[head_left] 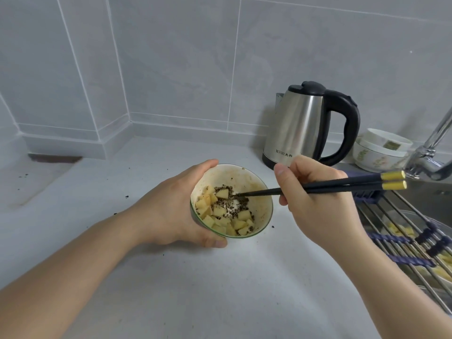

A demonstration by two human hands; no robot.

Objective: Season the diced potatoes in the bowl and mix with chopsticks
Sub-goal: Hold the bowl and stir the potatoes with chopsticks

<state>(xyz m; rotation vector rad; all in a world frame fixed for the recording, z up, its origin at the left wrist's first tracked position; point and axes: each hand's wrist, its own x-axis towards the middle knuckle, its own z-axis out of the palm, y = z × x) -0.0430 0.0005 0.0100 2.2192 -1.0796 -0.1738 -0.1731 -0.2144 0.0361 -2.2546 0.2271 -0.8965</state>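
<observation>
On the counter (220, 277), one bowl (265, 204) clasped by left hand (171, 206), right hand (315, 199) pinching two chopsticks (342, 185), perhaps twenty potato cubes (220, 214).

Bowl (256, 192) on the tabletop (220, 289) at centre, containing diced potatoes (220, 214) and seasoning; left hand (176, 209) wrapped around its left side, right hand (315, 194) to its right, holding chopsticks (342, 185) whose tips reach into the bowl. Kettle (300, 126) behind and right of the bowl, against the wall (171, 57); stacked bowls (381, 152) right of the kettle. Faucet (430, 148) and drying rack (403, 231) over the sink at far right.
</observation>
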